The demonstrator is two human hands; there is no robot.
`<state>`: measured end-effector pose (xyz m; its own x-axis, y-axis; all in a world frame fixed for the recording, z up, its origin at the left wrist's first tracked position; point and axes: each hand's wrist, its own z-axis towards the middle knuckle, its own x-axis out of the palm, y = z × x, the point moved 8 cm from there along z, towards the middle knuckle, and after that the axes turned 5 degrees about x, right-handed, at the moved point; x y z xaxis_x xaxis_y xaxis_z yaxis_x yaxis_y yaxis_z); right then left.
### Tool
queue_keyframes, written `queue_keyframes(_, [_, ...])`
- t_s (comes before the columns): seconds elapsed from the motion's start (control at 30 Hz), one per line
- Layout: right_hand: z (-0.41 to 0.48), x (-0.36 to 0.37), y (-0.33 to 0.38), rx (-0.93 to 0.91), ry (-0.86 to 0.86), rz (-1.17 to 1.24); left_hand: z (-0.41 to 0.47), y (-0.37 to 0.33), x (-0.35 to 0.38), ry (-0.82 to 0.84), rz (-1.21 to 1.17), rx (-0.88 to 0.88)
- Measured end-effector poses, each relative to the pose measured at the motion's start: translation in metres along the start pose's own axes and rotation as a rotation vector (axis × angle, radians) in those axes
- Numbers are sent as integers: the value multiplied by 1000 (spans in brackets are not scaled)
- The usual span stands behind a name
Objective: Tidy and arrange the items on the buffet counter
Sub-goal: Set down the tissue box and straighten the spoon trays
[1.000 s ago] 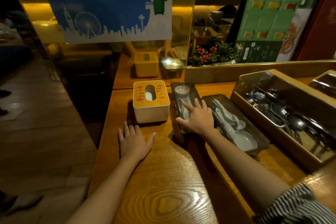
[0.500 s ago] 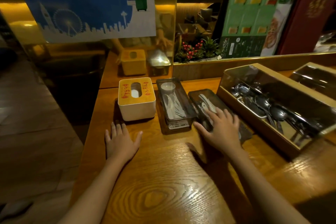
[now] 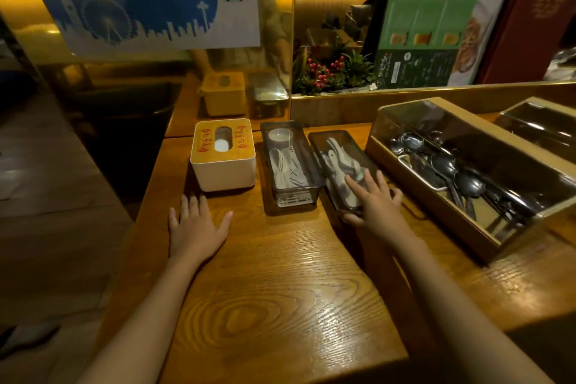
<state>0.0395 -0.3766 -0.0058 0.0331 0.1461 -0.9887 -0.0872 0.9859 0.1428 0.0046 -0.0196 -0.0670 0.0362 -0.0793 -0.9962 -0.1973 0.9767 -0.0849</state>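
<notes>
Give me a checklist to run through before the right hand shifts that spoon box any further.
1. Right hand on the near end of the dark spoon box: ok.
2. Left hand flat on the counter, clear of the box: ok.
3. Gap to the neighbouring clear utensil box: narrow, not touching: ok.
4. Gap to the wooden cutlery tray: ok.
5. Spoon box square with its neighbour: not ok, it sits angled.
6. Lid fully seated: cannot tell.
</notes>
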Motion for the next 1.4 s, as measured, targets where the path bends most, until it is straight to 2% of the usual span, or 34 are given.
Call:
queue_keyframes(0.3, [47, 5, 14, -11, 67, 37, 1, 1, 2, 10, 11, -15])
queue_keyframes(0.8, [55, 4, 20, 49, 108, 7, -2, -1, -2, 24, -21, -9])
queue_keyframes(1.03, [42, 1, 18, 80, 144, 87, -14, -3, -3, 34, -67, 22])
queue_keyframes(1.27, [-16, -16, -11, 97, 17, 140, -40, -31, -4, 23, -141, 52])
queue_keyframes(1.4, [-62, -32, -44, 0, -90, 87, -63, -80, -3, 47, -226, 176])
